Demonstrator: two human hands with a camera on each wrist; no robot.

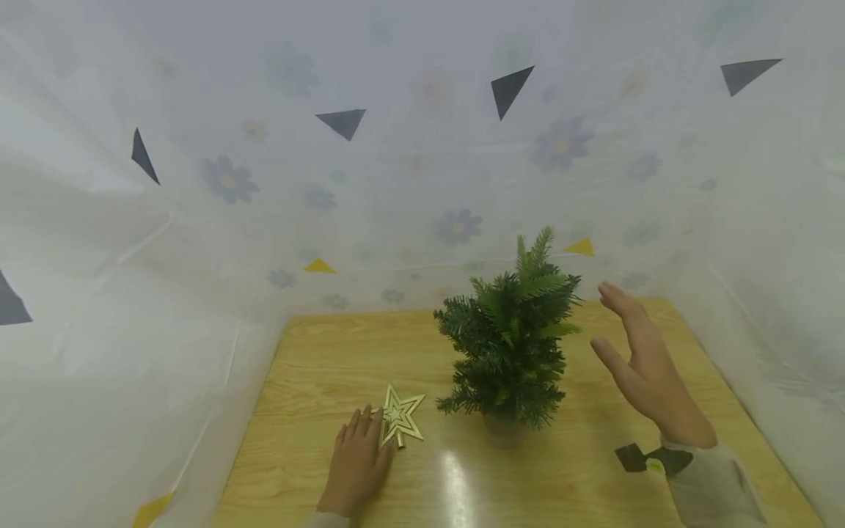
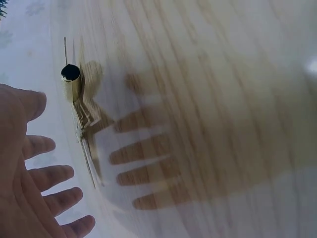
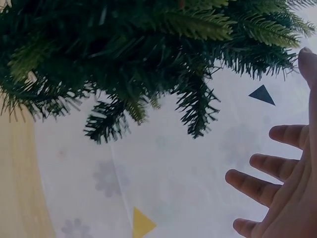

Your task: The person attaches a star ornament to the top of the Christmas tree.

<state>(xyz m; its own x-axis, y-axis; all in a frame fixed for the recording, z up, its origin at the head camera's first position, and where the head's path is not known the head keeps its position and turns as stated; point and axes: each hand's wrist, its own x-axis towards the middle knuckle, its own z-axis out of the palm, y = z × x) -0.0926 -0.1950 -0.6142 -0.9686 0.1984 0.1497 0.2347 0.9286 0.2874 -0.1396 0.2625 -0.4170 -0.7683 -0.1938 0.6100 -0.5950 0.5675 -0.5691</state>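
A small artificial Christmas tree (image 1: 511, 337) stands upright on the wooden table, its base partly hidden by the lower branches. Left of it lies a gold star tree topper (image 1: 401, 415), its short hollow socket (image 2: 73, 87) facing the left wrist camera. My left hand (image 1: 356, 458) hovers just above the table beside the star, fingers extended and apart from the wood in the left wrist view. Right of the tree, my right hand (image 1: 650, 370) is raised with fingers spread and holds nothing. Branches (image 3: 198, 106) hang near its fingers without any grip on them.
A pale flower-printed sheet (image 1: 409, 220) walls in the back and sides of the table (image 1: 317, 359). Black triangles (image 1: 511, 92) and yellow triangles (image 1: 320, 265) are stuck on it. A dark strap with a small light tag (image 1: 655, 465) sits at my right wrist.
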